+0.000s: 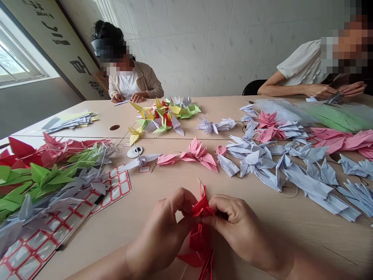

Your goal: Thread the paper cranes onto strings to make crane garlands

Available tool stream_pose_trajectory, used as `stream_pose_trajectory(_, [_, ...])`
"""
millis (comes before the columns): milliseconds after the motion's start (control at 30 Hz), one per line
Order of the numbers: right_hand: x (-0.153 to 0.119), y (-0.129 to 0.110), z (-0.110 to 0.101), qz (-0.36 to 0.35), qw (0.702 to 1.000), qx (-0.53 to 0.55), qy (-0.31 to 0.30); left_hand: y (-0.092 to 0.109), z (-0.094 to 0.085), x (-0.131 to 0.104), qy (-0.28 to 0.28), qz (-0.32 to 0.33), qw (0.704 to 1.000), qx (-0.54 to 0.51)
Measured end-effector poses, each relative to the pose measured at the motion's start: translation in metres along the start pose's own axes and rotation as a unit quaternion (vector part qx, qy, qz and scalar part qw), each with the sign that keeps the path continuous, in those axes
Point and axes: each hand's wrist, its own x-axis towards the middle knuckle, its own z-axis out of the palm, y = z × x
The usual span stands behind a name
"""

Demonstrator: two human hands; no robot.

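Close in front of me, my left hand [164, 229] and my right hand [243, 227] pinch a red paper crane [202, 207] from either side, thumbs and forefingers closed on its folds. A pale pointed tip, perhaps string, pokes out above it. Below and between my hands hang more red folded papers [199, 238], partly hidden, with a thin thread near the bottom edge. Just beyond my hands lies a string of pink paper cranes [198, 153], and left of it a single pale crane [141, 160].
Strings of pale blue cranes [256, 161] spread across the right. At left, red, green and pale crane bundles [43, 175] lie over red-bordered label sheets [116, 184] and a pen [72, 233]. Mixed cranes [163, 114] sit farther back. Two people [131, 79] work across the table.
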Motion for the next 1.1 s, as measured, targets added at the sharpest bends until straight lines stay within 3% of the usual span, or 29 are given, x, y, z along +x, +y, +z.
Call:
stream_pose_trajectory(133, [0.002, 0.0, -0.001, 0.002, 1.0, -0.002, -0.008, -0.002, -0.003, -0.001, -0.022, -0.008, 0.999, 0.026])
stream_pose_trajectory(233, [0.002, -0.002, -0.007, -0.021, 1.0, -0.001, -0.014, -0.004, -0.011, -0.003, -0.033, 0.048, 0.998, 0.029])
stream_pose_trajectory(333, [0.0, -0.007, -0.014, -0.067, 0.997, -0.006, -0.049, -0.009, -0.02, 0.0, 0.007, 0.095, 0.995, -0.027])
stream_pose_trajectory(400, [-0.002, -0.011, -0.019, -0.114, 0.987, -0.018, -0.108, -0.014, -0.023, 0.005, 0.048, 0.065, 0.996, -0.028])
stream_pose_trajectory(467, [-0.003, -0.012, -0.023, -0.145, 0.98, -0.014, -0.137, -0.017, -0.023, 0.01, 0.054, 0.012, 0.998, 0.01])
stream_pose_trajectory(533, [-0.002, -0.009, -0.026, -0.124, 0.988, 0.008, -0.087, -0.016, -0.021, 0.014, 0.035, -0.014, 0.998, 0.049])
stream_pose_trajectory(667, [0.006, 0.004, -0.028, 0.004, 0.996, -0.026, 0.089, -0.01, -0.017, 0.014, -0.035, 0.0, 0.997, 0.073])
stream_pose_trajectory(733, [0.01, 0.006, -0.027, 0.041, 0.993, -0.067, 0.089, -0.012, -0.014, 0.013, -0.055, 0.007, 0.996, 0.069])
stream_pose_trajectory(933, [0.008, 0.005, -0.022, 0.062, 0.995, -0.073, -0.022, -0.027, -0.008, 0.014, -0.048, 0.03, 0.996, 0.07])
stream_pose_trajectory(1000, [0.005, 0.009, -0.019, 0.042, 0.995, -0.084, -0.014, -0.025, -0.007, 0.014, -0.032, 0.038, 0.996, 0.077])
stream_pose_trajectory(1100, [0.003, 0.014, -0.017, -0.016, 0.991, -0.122, 0.055, -0.015, -0.009, 0.012, 0.013, 0.056, 0.996, 0.068])
